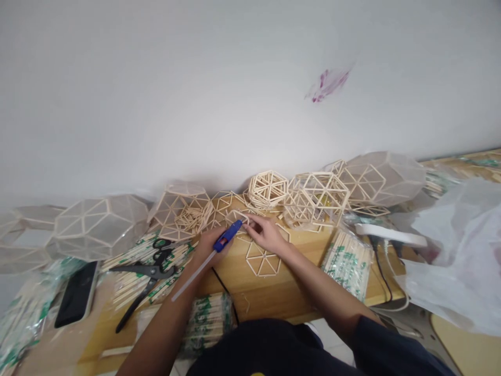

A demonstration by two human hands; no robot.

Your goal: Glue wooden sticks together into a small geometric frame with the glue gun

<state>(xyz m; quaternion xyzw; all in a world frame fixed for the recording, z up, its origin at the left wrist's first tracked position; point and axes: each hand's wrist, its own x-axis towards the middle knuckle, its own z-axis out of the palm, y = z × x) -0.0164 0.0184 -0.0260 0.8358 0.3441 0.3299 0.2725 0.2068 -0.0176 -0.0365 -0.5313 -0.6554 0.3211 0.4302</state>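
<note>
In my left hand [209, 248] is a blue hot glue gun [228, 236], with a long whitish glue stick [193, 277] trailing out of its back over my forearm. Its nozzle end points up and right, close to the fingers of my right hand [268, 235]. That hand pinches a small frame of wooden sticks [237, 214] at its right side; the fingertips are partly hidden. Below my right hand a flat hexagonal stick frame [263, 265] with spokes lies on the wooden table [266, 297].
Stick frames [270, 188] are stacked along the wall, beside covered polyhedra [102, 224]. Black pliers [151, 271], scissors [161, 250] and a phone [77, 292] lie left. Bagged sticks [348, 261], a white power strip [391, 235] with cables and plastic sheeting [462, 250] are right.
</note>
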